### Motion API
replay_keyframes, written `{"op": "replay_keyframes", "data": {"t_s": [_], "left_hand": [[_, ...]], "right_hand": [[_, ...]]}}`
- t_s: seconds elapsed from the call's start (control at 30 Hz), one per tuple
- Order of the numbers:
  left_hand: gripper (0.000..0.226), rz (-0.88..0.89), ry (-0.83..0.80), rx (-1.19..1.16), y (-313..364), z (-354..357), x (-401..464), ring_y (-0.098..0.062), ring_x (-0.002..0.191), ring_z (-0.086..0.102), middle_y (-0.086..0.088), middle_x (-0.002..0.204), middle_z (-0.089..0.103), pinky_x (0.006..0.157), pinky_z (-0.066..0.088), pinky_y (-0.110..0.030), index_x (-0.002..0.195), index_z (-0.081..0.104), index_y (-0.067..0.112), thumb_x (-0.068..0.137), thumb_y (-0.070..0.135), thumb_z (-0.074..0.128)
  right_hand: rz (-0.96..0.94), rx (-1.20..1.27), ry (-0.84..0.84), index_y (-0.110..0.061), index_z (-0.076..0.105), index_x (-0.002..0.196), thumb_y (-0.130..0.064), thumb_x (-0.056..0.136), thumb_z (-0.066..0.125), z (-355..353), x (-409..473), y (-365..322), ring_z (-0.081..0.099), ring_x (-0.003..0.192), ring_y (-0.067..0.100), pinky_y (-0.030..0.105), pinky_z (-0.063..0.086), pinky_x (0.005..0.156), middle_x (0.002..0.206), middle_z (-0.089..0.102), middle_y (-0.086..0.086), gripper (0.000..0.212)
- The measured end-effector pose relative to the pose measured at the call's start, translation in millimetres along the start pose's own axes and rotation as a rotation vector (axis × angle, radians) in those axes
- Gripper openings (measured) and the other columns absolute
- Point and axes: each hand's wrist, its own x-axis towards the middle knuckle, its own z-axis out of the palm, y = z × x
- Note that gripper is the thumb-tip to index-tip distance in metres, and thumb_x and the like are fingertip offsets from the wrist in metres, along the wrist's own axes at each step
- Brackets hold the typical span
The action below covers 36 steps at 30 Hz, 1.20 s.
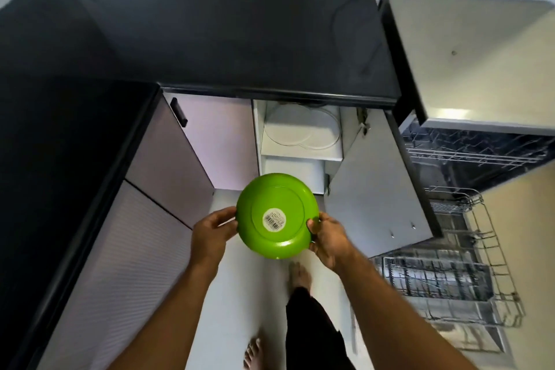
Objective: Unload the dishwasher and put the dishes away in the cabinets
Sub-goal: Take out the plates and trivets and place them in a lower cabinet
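- The plate [277, 216] is held by both hands at opposite edges, bottom side toward the camera, with a barcode sticker [273, 219] showing at its middle.
- The left hand [213, 230] is curled round the left rim; its thumb lies along the edge, and the fingers behind the plate cannot be seen.
- The right hand [326, 239] is pinched on the right rim, the thumb pressed onto the underside near the edge.
- The plate lies between the two hands, tilted, in the air above the floor [240, 294] and in front of the open cabinet [300, 153].
- Only the rim is gripped on each side; the plate could slip if one hand is released before the other is settled, since the surface looks glossy and may be wet from the dishwasher [450, 249].
- The open cabinet door [378, 189] stands just right of the plate; it could be struck by the plate or the right forearm as the plate is carried in.
- White plates [300, 129] already lie on the upper shelf; a chip or clatter could follow if the green plate is set down hard on them.
- The shelf opening looks low under the counter [240, 39], so the rim could catch the shelf edge if the plate is not levelled first.
- The pulled-out rack [450, 279] sits near the bare feet [298, 275], so a trip is possible when stepping.
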Motion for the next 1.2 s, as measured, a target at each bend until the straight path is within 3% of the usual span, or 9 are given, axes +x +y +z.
{"op": "replay_keyframes", "data": {"t_s": [0.2, 0.33, 0.43, 0.67, 0.8, 0.9, 0.97, 1.1, 1.2], "left_hand": [[0.032, -0.033, -0.006, -0.010, -26, 31, 84, -0.012, 0.084, 0.068, 0.002, 0.088, 0.074, 0.077, 0.056, -0.026, 0.094, 0.072, 0.017, 0.083, -0.011, 0.065], [0.029, -0.069, 0.030, -0.054, -56, 42, 143, -0.020, 0.088, 0.068, -0.009, 0.093, 0.073, 0.083, 0.056, -0.035, 0.096, 0.071, 0.014, 0.084, -0.011, 0.064], [0.029, -0.096, 0.020, -0.060, -87, 54, 191, -0.021, 0.085, 0.068, -0.011, 0.092, 0.073, 0.076, 0.057, -0.029, 0.097, 0.071, 0.013, 0.085, -0.012, 0.063], [0.029, -0.108, -0.043, 0.007, -208, 97, 314, -0.018, 0.084, 0.066, -0.007, 0.092, 0.073, 0.073, 0.054, -0.026, 0.098, 0.073, 0.009, 0.081, -0.013, 0.063], [0.024, -0.184, -0.134, -0.093, -277, 137, 398, -0.016, 0.094, 0.066, -0.008, 0.107, 0.068, 0.078, 0.059, -0.036, 0.110, 0.068, 0.013, 0.089, 0.004, 0.062], [0.049, -0.112, -0.164, -0.036, -330, 170, 472, -0.025, 0.107, 0.064, -0.008, 0.119, 0.063, 0.092, 0.054, -0.052, 0.119, 0.063, 0.019, 0.071, 0.021, 0.065], [0.066, -0.077, -0.183, 0.009, -357, 186, 509, -0.030, 0.112, 0.061, -0.006, 0.124, 0.060, 0.097, 0.050, -0.055, 0.129, 0.057, 0.018, 0.063, 0.020, 0.060], [0.076, -0.017, -0.252, 0.128, -384, 204, 572, -0.032, 0.123, 0.056, -0.011, 0.137, 0.055, 0.101, 0.049, -0.050, 0.142, 0.045, 0.022, 0.067, 0.019, 0.057], [0.091, 0.085, -0.207, 0.153, -400, 210, 612, -0.033, 0.113, 0.059, -0.023, 0.130, 0.057, 0.092, 0.052, -0.044, 0.141, 0.046, 0.010, 0.053, 0.023, 0.067]], "right_hand": [[0.028, -0.077, 0.019, -0.014, 0.058, 0.119, 0.004, 0.099, 0.045, -12, 98, -5, 0.064, 0.083, 0.029, 0.039, 0.056, 0.067, 0.100, 0.066, 0.013, 0.030], [0.143, -0.158, -0.008, -0.020, 0.055, 0.127, 0.003, 0.098, 0.043, -20, 164, 2, 0.061, 0.102, 0.035, 0.055, 0.054, 0.081, 0.114, 0.062, 0.014, 0.039], [0.202, -0.216, -0.001, -0.018, 0.053, 0.126, 0.005, 0.098, 0.038, -26, 212, 12, 0.059, 0.110, 0.043, 0.062, 0.054, 0.079, 0.116, 0.059, 0.013, 0.039], [0.180, -0.407, 0.042, -0.010, 0.054, 0.121, -0.003, 0.102, 0.039, -66, 377, 58, 0.064, 0.097, 0.044, 0.062, 0.056, 0.076, 0.110, 0.063, 0.019, 0.025], [0.121, -0.441, 0.074, -0.004, 0.051, 0.125, 0.001, 0.101, 0.037, -95, 490, 70, 0.062, 0.100, 0.047, 0.062, 0.057, 0.070, 0.112, 0.061, 0.024, 0.028], [0.096, -0.478, 0.094, 0.001, 0.052, 0.121, 0.003, 0.102, 0.032, -109, 569, 74, 0.061, 0.095, 0.045, 0.056, 0.059, 0.061, 0.110, 0.059, 0.023, 0.028], [0.083, -0.466, 0.123, 0.001, 0.052, 0.116, 0.003, 0.102, 0.030, -115, 607, 76, 0.060, 0.088, 0.042, 0.058, 0.057, 0.061, 0.104, 0.058, 0.021, 0.026], [0.016, -0.470, 0.087, 0.002, 0.052, 0.109, 0.003, 0.103, 0.028, -114, 678, 85, 0.061, 0.083, 0.041, 0.061, 0.056, 0.062, 0.106, 0.057, 0.024, 0.025], [-0.040, -0.440, 0.068, 0.003, 0.051, 0.110, -0.002, 0.106, 0.030, -106, 718, 89, 0.061, 0.090, 0.045, 0.061, 0.050, 0.074, 0.113, 0.056, 0.027, 0.021]]}}
